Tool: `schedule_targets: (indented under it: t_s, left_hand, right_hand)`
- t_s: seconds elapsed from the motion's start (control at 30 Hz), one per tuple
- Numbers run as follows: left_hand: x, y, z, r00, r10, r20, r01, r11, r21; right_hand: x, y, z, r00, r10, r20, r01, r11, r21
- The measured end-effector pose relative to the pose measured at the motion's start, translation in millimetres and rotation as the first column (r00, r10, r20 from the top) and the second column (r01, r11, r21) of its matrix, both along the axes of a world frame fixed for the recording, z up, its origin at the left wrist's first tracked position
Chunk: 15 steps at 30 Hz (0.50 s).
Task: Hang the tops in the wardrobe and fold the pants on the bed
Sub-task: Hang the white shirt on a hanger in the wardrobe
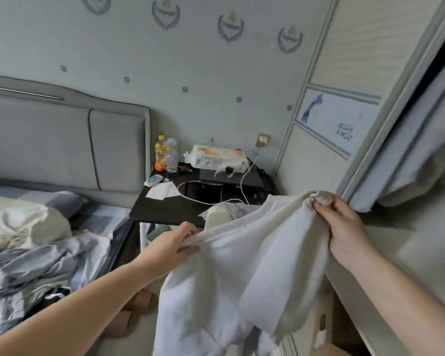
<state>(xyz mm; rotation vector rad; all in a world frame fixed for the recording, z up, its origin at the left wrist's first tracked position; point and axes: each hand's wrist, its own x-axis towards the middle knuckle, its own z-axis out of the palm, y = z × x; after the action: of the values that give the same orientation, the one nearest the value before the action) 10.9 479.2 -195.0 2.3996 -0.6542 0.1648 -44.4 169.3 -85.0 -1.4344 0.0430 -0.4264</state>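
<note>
Hands grip a white knitted top (244,255) by its upper edge, holding it up in the air between the bed (62,242) and the wardrobe (370,104). The left hand (175,242) has its fingers curled round a bunched stretch of the ribbed edge, and the right hand (344,224) pinches another fold of it higher up, near the wardrobe's sliding door. Held apart like this, the two grips stretch the edge so the rest of the garment hangs free below, probably to find its shape, neck and shoulders before it goes on a hanger. No hanger can be seen in either hand.

The wardrobe stands open at the far right, with pale cloth (421,140) already hanging inside, so the top is close to where it belongs. A heap of grey and striped clothes (28,278) lies on the bed at the left, likely the pile that remains to be sorted. Beside the headboard, a dark bedside table (170,209) carries bottles (166,154), a tissue pack (219,155) and a white cable (211,199).
</note>
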Motion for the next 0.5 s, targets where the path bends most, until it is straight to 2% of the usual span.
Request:
schedule_targets:
  t_s: [0.07,0.13,0.17,0.27,0.33,0.4,0.5]
  left_hand:
    - [6,-26,15,0.986,-0.108,0.127,0.103,0.993,0.049]
    - [17,-47,26,0.915,-0.274,0.296,0.233,0.958,0.166]
    - [23,-58,31,0.872,-0.363,0.328,0.287,0.923,0.258]
    - [38,-91,51,0.788,-0.523,0.325,0.384,0.830,0.404]
    - [48,-115,64,0.813,-0.511,0.278,0.394,0.835,0.385]
    - [65,-138,77,0.873,-0.471,0.128,0.393,0.834,0.387]
    - [89,-171,86,0.868,-0.492,0.069,0.408,0.785,0.467]
  right_hand:
    - [-9,-35,-2,0.998,-0.067,0.010,0.066,0.998,0.024]
    - [-16,-63,-3,0.988,-0.154,0.023,0.152,0.985,0.083]
    - [-20,-77,-2,0.980,-0.201,0.016,0.199,0.977,0.082]
    - [-27,-104,5,0.955,-0.295,0.015,0.294,0.954,0.067]
    - [-33,-121,9,0.936,-0.353,0.017,0.351,0.934,0.064]
    - [-39,-137,12,0.918,-0.395,0.033,0.393,0.917,0.068]
    - [-46,-157,16,0.898,-0.439,0.038,0.438,0.898,0.040]
